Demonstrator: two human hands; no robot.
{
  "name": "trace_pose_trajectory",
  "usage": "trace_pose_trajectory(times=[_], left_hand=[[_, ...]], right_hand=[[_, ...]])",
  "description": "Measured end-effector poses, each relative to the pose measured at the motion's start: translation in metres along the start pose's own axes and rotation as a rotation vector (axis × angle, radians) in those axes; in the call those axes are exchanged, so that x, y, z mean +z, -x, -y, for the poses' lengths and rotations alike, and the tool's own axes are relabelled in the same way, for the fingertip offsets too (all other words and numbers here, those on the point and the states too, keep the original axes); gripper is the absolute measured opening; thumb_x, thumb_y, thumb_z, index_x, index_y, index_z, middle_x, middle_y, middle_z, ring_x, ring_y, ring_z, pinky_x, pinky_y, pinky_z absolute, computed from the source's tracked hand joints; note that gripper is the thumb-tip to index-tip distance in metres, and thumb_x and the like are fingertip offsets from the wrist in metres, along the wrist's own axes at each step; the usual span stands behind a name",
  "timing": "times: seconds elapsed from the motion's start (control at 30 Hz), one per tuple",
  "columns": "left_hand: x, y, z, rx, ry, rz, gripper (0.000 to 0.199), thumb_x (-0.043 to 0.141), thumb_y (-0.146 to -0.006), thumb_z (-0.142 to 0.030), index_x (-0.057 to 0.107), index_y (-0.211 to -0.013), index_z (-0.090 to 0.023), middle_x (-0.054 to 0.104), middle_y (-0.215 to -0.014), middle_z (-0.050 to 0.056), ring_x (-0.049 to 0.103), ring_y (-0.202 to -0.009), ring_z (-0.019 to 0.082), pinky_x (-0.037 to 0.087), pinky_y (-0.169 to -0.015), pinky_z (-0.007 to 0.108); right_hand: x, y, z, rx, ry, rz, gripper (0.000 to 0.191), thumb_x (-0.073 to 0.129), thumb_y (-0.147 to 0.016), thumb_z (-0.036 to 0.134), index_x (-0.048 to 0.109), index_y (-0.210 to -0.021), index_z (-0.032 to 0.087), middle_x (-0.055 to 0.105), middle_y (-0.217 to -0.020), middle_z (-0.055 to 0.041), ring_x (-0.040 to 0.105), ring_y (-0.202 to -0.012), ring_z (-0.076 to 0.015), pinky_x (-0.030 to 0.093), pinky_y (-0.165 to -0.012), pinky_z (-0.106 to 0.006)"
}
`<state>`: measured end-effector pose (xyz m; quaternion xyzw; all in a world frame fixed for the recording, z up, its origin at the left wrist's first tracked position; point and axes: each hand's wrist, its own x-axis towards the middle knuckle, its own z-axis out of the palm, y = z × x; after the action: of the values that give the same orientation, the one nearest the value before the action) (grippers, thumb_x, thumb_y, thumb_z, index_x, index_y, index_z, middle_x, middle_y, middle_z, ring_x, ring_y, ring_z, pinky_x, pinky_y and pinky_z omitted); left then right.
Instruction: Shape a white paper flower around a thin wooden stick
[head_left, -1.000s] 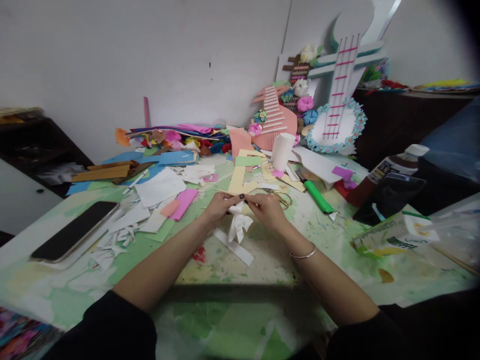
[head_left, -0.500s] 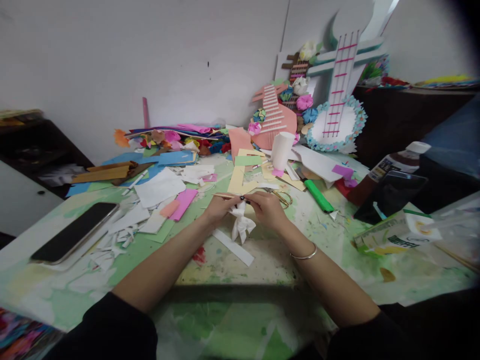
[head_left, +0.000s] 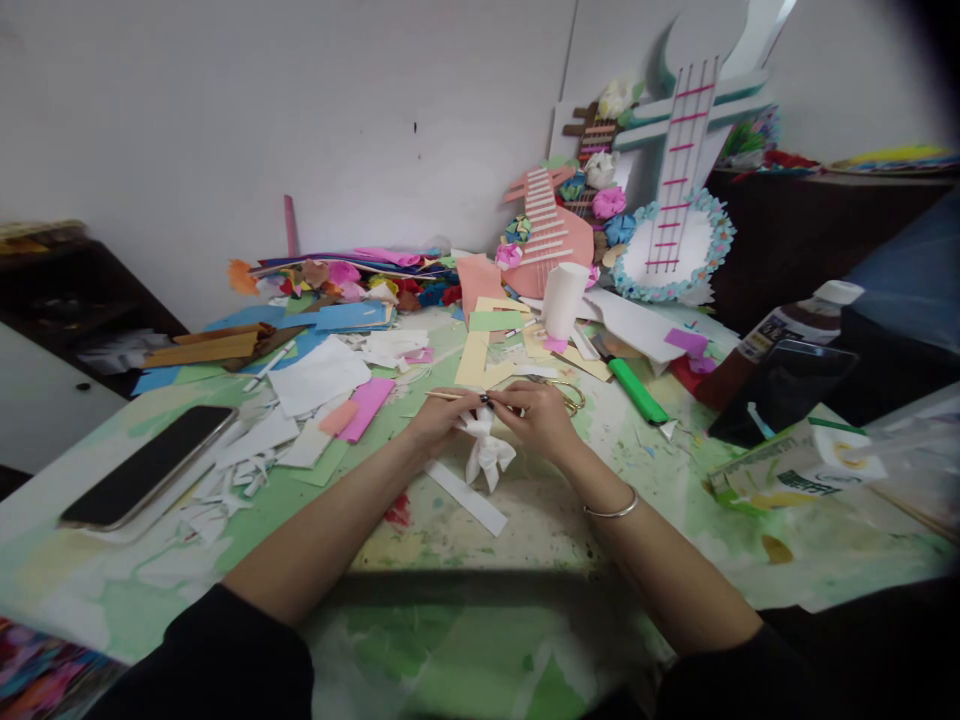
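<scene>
My left hand (head_left: 442, 420) and my right hand (head_left: 541, 415) meet above the near middle of the table, fingertips pinched together. Between them hangs a white crumpled paper flower (head_left: 489, 455), its petals pointing down. A thin wooden stick (head_left: 444, 395) pokes out over the left fingers. The fingers hide the flower's top and the stick's other end. A white paper strip (head_left: 472, 503) lies on the table below the flower. Gold-handled scissors (head_left: 574, 398) rest just behind my right hand, partly covered by it.
Paper scraps and a phone (head_left: 150, 465) lie at left. A green utility knife (head_left: 637, 392), a bottle (head_left: 787, 335), a dark phone-like slab (head_left: 784, 390) and a drink carton (head_left: 795, 465) are at right. A white roll (head_left: 566, 300) and paper-decorated instruments (head_left: 671, 250) stand behind.
The white flower has turned slightly and shifted a little to the right below my fingers. My right fingers have moved slightly; both hands stay pinched in nearly the same place.
</scene>
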<state>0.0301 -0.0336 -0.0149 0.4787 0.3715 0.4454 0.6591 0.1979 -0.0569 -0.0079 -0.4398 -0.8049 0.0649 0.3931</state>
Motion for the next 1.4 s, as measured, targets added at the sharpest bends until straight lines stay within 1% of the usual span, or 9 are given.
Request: trace_pose_trajectory(times=[0.3,0.63,0.73,0.83,0.9,1.0,1.1,1.23,1.4], left_hand=[[0.001,-0.002,0.001,0.006,-0.009,0.003,0.026,0.08,-0.05,-0.027,0.072,-0.07,-0.012,0.066,-0.062,0.003,0.053,-0.056,0.009,0.037,-0.054,0.021],[-0.001,-0.003,0.004,0.076,-0.115,-0.024,0.022,0.079,-0.052,-0.026,0.071,-0.066,-0.011,0.065,-0.063,0.004,0.051,-0.057,0.01,0.034,-0.054,0.021],[-0.002,-0.001,0.0,0.069,-0.093,0.037,0.023,0.079,-0.051,-0.022,0.072,-0.069,-0.011,0.066,-0.066,0.005,0.052,-0.059,0.011,0.036,-0.055,0.022],[-0.008,0.003,-0.01,-0.009,0.019,0.131,0.029,0.076,-0.049,-0.02,0.073,-0.076,-0.011,0.067,-0.071,0.007,0.057,-0.065,0.015,0.041,-0.06,0.024],[-0.015,0.005,-0.019,-0.081,0.086,0.248,0.037,0.074,-0.053,-0.032,0.073,-0.082,-0.009,0.069,-0.08,0.012,0.061,-0.074,0.02,0.044,-0.068,0.027],[-0.028,0.004,-0.03,-0.205,0.125,0.416,0.072,0.056,-0.062,-0.068,0.072,-0.091,-0.004,0.068,-0.092,0.022,0.064,-0.077,0.028,0.047,-0.072,0.036],[-0.037,-0.003,-0.036,-0.245,0.028,0.421,0.081,0.046,-0.065,-0.076,0.072,-0.092,-0.003,0.068,-0.089,0.025,0.065,-0.079,0.03,0.047,-0.074,0.039],[-0.036,-0.016,-0.045,-0.113,-0.234,0.319,0.049,0.064,-0.068,-0.054,0.073,-0.087,-0.01,0.07,-0.091,0.018,0.065,-0.084,0.027,0.048,-0.077,0.035],[-0.014,-0.021,-0.068,0.11,-0.764,0.462,0.026,0.071,-0.066,-0.035,0.075,-0.081,-0.015,0.072,-0.075,0.01,0.062,-0.068,0.02,0.043,-0.06,0.026]], right_hand=[[-0.006,-0.001,0.001,-0.019,-0.042,-0.009,0.023,0.051,-0.082,0.016,0.072,-0.091,0.015,0.069,-0.08,-0.0058,0.059,-0.067,-0.012,0.042,-0.064,-0.022],[-0.007,-0.003,-0.001,0.025,-0.015,0.041,0.021,0.053,-0.082,0.017,0.072,-0.089,0.018,0.067,-0.079,-0.0046,0.055,-0.064,-0.0109,0.039,-0.062,-0.022],[-0.008,-0.004,0.0,0.045,-0.004,0.041,0.021,0.052,-0.082,0.017,0.072,-0.088,0.018,0.066,-0.076,-0.0042,0.055,-0.064,-0.011,0.038,-0.061,-0.022],[-0.011,-0.005,0.001,0.058,-0.007,0.03,0.021,0.051,-0.081,0.015,0.071,-0.087,0.018,0.065,-0.074,-0.0037,0.054,-0.062,-0.0106,0.037,-0.059,-0.022],[-0.014,-0.005,0.001,0.05,-0.023,0.019,0.021,0.051,-0.081,0.015,0.071,-0.087,0.017,0.065,-0.075,-0.0035,0.054,-0.061,-0.0102,0.036,-0.059,-0.022],[-0.018,-0.004,0.002,0.007,-0.053,0.024,0.021,0.051,-0.082,0.016,0.071,-0.087,0.017,0.066,-0.078,-0.0034,0.053,-0.06,-0.0093,0.037,-0.06,-0.022],[-0.021,-0.004,0.004,-0.042,-0.043,0.063,0.021,0.051,-0.082,0.017,0.071,-0.088,0.018,0.066,-0.077,-0.0031,0.053,-0.062,-0.0094,0.036,-0.06,-0.022],[-0.021,-0.003,0.004,-0.076,0.022,0.098,0.021,0.05,-0.083,0.018,0.07,-0.088,0.019,0.065,-0.077,-0.003,0.054,-0.064,-0.0097,0.035,-0.06,-0.022],[-0.018,-0.003,0.001,-0.073,0.126,0.098,0.022,0.049,-0.085,0.022,0.07,-0.087,0.02,0.066,-0.08,-0.0035,0.056,-0.067,-0.011,0.035,-0.061,-0.023]])
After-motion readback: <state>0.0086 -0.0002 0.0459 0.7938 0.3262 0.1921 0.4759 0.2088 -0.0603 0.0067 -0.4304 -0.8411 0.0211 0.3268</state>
